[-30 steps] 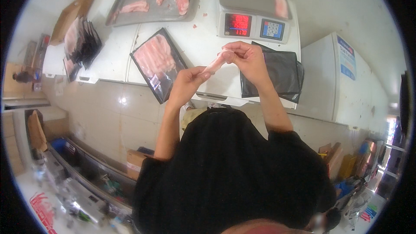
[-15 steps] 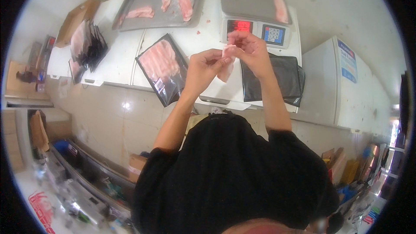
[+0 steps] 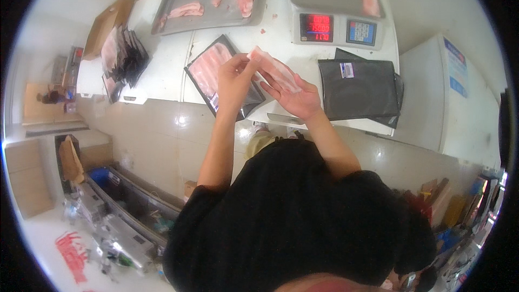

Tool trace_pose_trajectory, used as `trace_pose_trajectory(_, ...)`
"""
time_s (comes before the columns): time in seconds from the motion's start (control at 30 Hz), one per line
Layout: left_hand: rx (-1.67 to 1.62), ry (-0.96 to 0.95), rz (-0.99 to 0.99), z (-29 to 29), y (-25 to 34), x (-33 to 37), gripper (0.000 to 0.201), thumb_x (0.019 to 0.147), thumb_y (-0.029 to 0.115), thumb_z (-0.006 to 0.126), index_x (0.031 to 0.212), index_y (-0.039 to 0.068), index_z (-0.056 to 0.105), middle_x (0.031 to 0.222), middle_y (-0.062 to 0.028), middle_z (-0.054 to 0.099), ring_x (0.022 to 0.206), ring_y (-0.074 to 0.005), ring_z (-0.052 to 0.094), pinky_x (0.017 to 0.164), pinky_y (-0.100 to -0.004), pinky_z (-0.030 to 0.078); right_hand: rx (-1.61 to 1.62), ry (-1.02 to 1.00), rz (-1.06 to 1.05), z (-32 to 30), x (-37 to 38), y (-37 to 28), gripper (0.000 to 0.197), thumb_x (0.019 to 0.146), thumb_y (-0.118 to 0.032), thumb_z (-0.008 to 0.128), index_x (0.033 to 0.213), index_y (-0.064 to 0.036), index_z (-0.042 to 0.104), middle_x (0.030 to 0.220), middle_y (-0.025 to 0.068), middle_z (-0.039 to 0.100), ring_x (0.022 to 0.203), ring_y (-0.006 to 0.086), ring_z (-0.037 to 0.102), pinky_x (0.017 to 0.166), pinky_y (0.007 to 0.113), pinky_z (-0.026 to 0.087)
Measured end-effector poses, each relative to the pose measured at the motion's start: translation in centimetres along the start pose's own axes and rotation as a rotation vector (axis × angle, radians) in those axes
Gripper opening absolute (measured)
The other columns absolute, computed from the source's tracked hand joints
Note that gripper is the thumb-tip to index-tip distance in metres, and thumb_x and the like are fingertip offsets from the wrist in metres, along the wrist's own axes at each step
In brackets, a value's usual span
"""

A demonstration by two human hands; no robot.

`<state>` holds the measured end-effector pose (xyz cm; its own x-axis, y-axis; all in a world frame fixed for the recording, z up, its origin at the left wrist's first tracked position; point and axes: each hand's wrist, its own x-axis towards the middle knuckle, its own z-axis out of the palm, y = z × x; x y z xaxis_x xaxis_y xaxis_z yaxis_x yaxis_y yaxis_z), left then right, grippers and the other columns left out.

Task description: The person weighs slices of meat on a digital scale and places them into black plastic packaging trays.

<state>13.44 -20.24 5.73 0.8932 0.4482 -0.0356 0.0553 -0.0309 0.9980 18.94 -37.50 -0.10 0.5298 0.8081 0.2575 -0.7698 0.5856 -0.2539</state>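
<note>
White worktop (image 3: 284,38) spreads beneath the two hands, which come close together over its front part: the left hand (image 3: 233,78) pinches one end of a pale pink meat slice (image 3: 274,67), whose length lies across the palm and fingers of the opened right hand (image 3: 297,97). Just beyond sit a clear-faced package of slices (image 3: 204,70) partly behind the left hand and, to the right, stacked black packs (image 3: 359,92); farther back stand a metal tray (image 3: 221,17) bearing more meat and a scale (image 3: 339,33).

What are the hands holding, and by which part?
A meat slice: the left hand pinches its left end, and the right hand, palm open, supports it from below.
</note>
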Motion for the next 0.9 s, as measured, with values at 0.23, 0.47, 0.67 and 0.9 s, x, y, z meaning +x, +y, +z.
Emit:
trace_pose_trajectory(0.23, -0.037, -0.124, -0.105, -3.6, -1.1, -0.2, 0.013, 0.096, 0.014, 0.075, 0.097, 0.001, 0.073, 0.076, 0.0023, 0.064, 0.068, -0.0050, 0.055, 0.060, -0.0218, 0.041, 0.044, 0.069, 0.021, 0.4, -0.3, 1.3, 0.084, 0.101, -0.033, 0.058, 0.164, 0.0015, 0.014, 0.171, 0.0259, 0.015, 0.160, 0.0357, 0.017, 0.129, 0.049, 0.018)
trace_pose_trajectory(0.47, 0.368, -0.266, -0.111, -11.1, -1.5, 2.8, 0.022, 0.089, 0.019, 0.083, 0.084, 0.002, 0.070, 0.065, 0.0030, 0.058, 0.059, -0.0044, 0.051, 0.052, -0.0248, 0.038, 0.014, 0.254, -0.051, 0.6, -3.8, 4.7, 0.090, 0.098, -0.034, 0.062, 0.164, 0.0033, 0.014, 0.171, 0.0263, 0.015, 0.159, 0.0386, 0.017, 0.128, 0.052, 0.022)
trace_pose_trajectory(0.67, 0.707, -0.788, 0.330, -12.3, -3.8, 1.6, 0.039, 0.083, 0.027, 0.087, 0.069, 0.006, 0.057, 0.062, -0.0033, 0.054, 0.055, -0.0182, 0.054, 0.051, -0.0338, 0.039, -0.016, 0.485, -0.224, 0.4, -9.5, 12.5, 0.096, 0.092, -0.030, 0.070, 0.164, 0.0021, 0.016, 0.169, 0.0246, 0.021, 0.156, 0.0354, 0.028, 0.128, 0.052, 0.023)
trace_pose_trajectory(0.9, 0.696, -0.924, 0.597, -10.2, -8.4, 2.1, 0.018, 0.083, 0.015, 0.074, 0.077, 0.006, 0.059, 0.076, -0.0130, 0.063, 0.069, -0.0373, 0.064, 0.061, -0.0485, 0.049, 0.160, 0.690, -0.392, -0.2, -8.2, 19.7, 0.095, 0.087, -0.022, 0.072, 0.163, 0.0016, 0.020, 0.167, 0.0229, 0.029, 0.153, 0.0331, 0.034, 0.129, 0.048, 0.026)
